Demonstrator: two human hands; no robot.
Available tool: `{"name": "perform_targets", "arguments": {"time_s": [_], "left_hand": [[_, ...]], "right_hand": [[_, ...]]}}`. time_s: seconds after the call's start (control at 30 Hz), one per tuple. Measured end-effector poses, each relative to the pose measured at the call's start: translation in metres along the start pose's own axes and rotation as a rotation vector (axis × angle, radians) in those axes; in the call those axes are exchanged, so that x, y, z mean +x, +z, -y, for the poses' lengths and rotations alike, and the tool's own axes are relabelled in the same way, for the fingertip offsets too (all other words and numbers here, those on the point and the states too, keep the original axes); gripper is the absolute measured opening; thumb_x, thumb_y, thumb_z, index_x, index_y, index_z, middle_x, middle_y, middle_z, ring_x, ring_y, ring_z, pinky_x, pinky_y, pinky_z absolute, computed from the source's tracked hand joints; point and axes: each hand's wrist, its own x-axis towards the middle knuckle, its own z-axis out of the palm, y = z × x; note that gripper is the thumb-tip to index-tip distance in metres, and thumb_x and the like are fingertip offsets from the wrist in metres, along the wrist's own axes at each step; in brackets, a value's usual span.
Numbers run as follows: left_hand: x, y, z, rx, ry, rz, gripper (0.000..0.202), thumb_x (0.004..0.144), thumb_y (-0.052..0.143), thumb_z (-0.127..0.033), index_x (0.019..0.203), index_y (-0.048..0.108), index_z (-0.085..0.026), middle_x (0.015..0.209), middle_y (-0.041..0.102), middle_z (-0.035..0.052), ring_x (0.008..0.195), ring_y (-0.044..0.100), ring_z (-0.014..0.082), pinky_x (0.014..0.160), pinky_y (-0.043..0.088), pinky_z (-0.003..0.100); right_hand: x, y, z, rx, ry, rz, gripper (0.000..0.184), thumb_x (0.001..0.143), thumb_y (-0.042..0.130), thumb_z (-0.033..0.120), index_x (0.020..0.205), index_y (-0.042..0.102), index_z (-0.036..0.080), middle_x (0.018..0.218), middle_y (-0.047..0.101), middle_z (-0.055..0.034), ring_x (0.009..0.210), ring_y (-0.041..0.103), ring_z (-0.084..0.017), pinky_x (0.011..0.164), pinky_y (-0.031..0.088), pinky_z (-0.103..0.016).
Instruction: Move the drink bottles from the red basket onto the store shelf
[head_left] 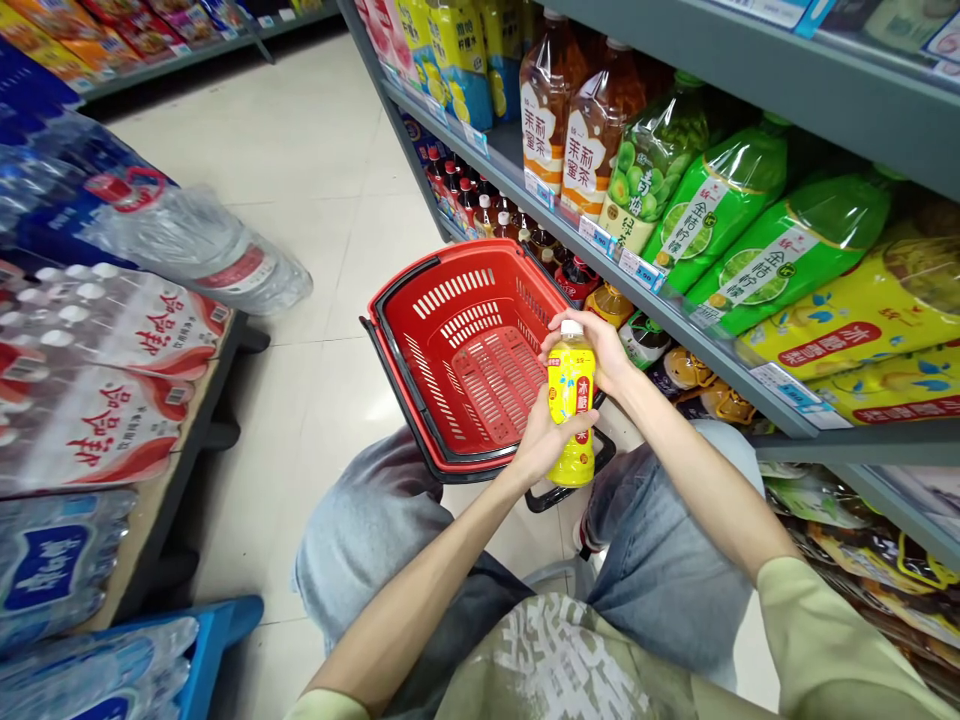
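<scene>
A yellow drink bottle (571, 390) with a white cap stands upright between both my hands, over the right edge of the red shopping basket (397, 400). My left hand (541, 435) wraps its lower half, with the thumb across the label. Around the bottle's upper part, just below the cap, curl the fingers of my right hand (600, 348). Inside the basket no goods show, only its slotted floor and walls. One black handle (394, 385) lies folded along the basket's left rim, and another hangs out at the lower right, partly hidden by the bottle.
Large tea and juice bottles (735, 210) line the shelf at my right, above smaller bottles (480, 205) on a lower shelf. Wrapped water packs (112, 420) sit on pallets at my left, with a big water bottle (217, 250) behind. My knees flank the basket.
</scene>
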Motion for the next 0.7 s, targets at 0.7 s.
{"name": "perform_targets", "arguments": {"time_s": [0.7], "left_hand": [[0.014,-0.005,0.011,-0.073,-0.095,-0.020,0.064,0.088,0.047,-0.076,0.105,0.063,-0.016,0.077,0.072,0.0065,0.057,0.068,0.0200,0.051,0.054,0.030]], "right_hand": [[0.010,-0.002,-0.022,-0.121,-0.095,-0.296,0.029,0.071,0.067,0.046,0.075,0.054,0.020,0.052,0.064,-0.0011,0.044,0.063,-0.019,0.042,0.049,-0.026]]}}
